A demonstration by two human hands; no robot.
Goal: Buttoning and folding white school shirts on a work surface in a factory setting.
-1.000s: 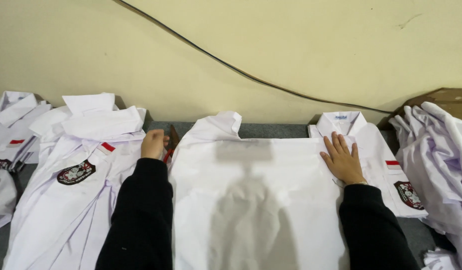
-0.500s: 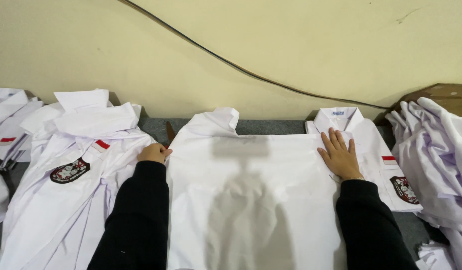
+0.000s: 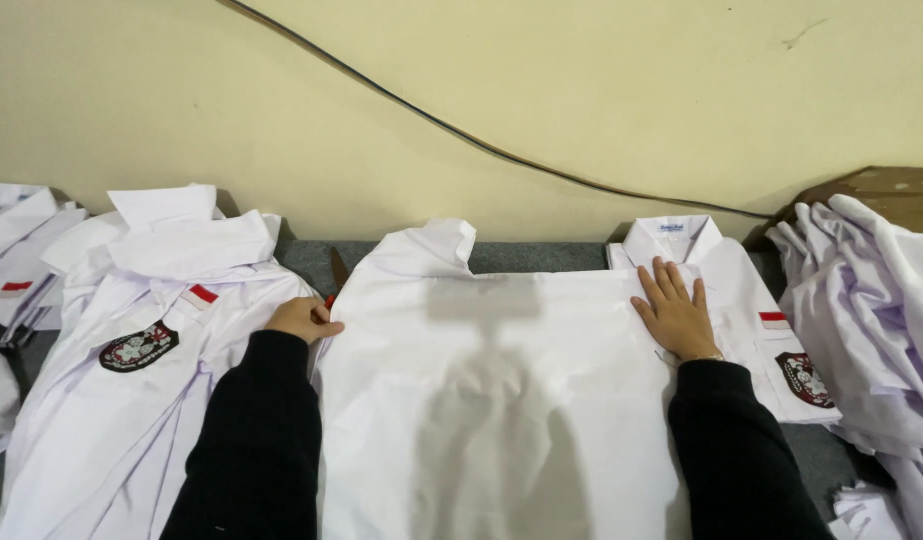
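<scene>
A white shirt (image 3: 491,390) lies back-up and spread flat in front of me, its collar toward the wall. My left hand (image 3: 301,319) is curled on the shirt's left edge, fingers pinching the fabric. Flat on the shirt's upper right part rests my right hand (image 3: 673,312), fingers apart and pressing down. Both arms wear black sleeves.
A folded white shirt with a badge (image 3: 771,330) lies just right of my right hand. A loose heap of white shirts (image 3: 871,300) is at far right, more badge shirts (image 3: 151,330) at left. A dark cable (image 3: 461,135) runs along the beige wall.
My left hand slid down from near the collar to the shirt's left edge and curled on the fabric. The right hand stayed flat on the shirt.
</scene>
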